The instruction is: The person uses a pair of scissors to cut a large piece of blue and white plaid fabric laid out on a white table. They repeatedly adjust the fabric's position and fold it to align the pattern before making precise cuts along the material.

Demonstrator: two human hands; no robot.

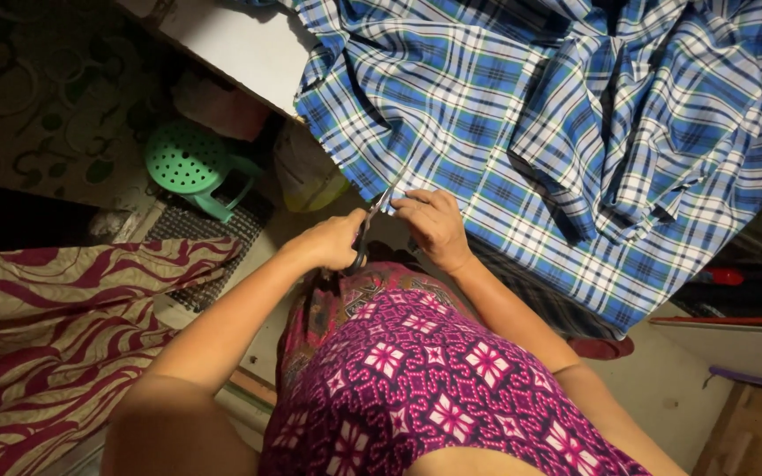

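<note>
A large blue, white and green checked cloth [531, 132] lies rumpled over a white table top [231, 44] and hangs over its near edge. My left hand [332, 242] is closed around the dark handles of a pair of scissors [372, 220]; the blades point up into the cloth's lower left edge. My right hand [434, 227] pinches that same edge just right of the blades, fingers curled on the fabric. The two hands are almost touching, above my lap in a purple patterned garment [425, 370].
A green perforated plastic stool [189, 163] stands on the floor to the left, under the table's corner. A red and cream striped cloth [55, 335] covers the lower left. A dark mesh mat [209, 238] lies between them. Red and purple objects sit at the right edge.
</note>
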